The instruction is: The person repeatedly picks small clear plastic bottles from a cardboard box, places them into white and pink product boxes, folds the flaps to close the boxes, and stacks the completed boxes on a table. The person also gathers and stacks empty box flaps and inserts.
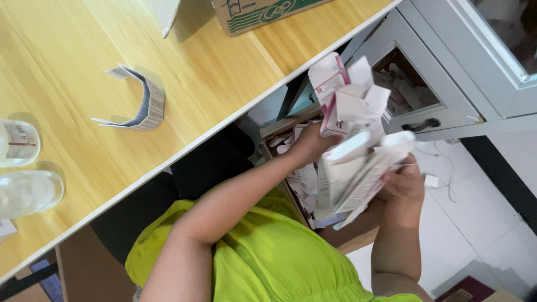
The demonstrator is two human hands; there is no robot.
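Observation:
Both my hands hold a bundle of flattened white and pink cartons (358,140) beside the desk, over a cardboard box (282,126) on the floor filled with more flat cartons. My left hand (309,142) grips the bundle from the desk side, near its upper part. From the other side, my right hand (404,180) clasps the lower part. The cartons fan out upward between my hands. My green top (268,251) fills the lower middle of the view.
A wooden desk (212,72) spans the left, carrying a bent open carton (140,100), two clear bottles (22,168) at the left edge and a printed cardboard box (257,11) at the top. A grey cabinet with an open drawer (430,106) stands on the right over a white tiled floor.

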